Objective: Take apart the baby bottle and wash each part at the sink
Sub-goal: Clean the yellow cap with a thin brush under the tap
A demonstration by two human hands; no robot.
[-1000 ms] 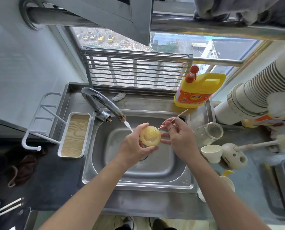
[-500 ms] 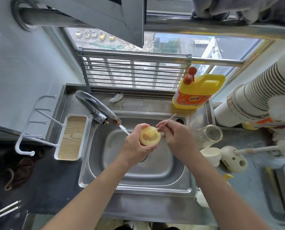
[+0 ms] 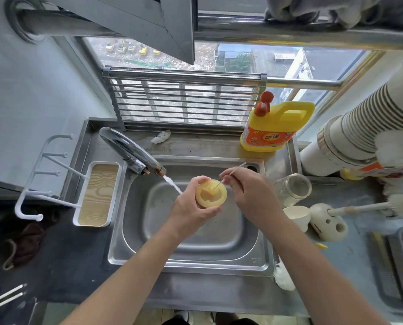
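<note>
Over the steel sink [image 3: 191, 258] my left hand [image 3: 191, 207] grips a round yellow bottle part [image 3: 211, 194], its hollow side facing up. My right hand [image 3: 249, 195] pinches a thin white stick brush [image 3: 231, 174] whose tip pokes into that yellow part. Water runs from the chrome tap [image 3: 131, 151] just left of my left hand. A clear glass bottle body [image 3: 293, 190] lies on its side on the counter right of the sink. A white cap [image 3: 296, 215] stands beside it.
A yellow detergent jug [image 3: 275, 127] stands behind the sink at the right. A white brush holder [image 3: 328, 222] with a long bottle brush [image 3: 383, 204] lies at the right. A white tray with wooden inset [image 3: 97, 195] sits left of the sink. Stacked paper cups [image 3: 360, 132] lean in from the right.
The stick brush has slid a little deeper into the yellow part. Both hands stay over the sink in nearly the same place.
</note>
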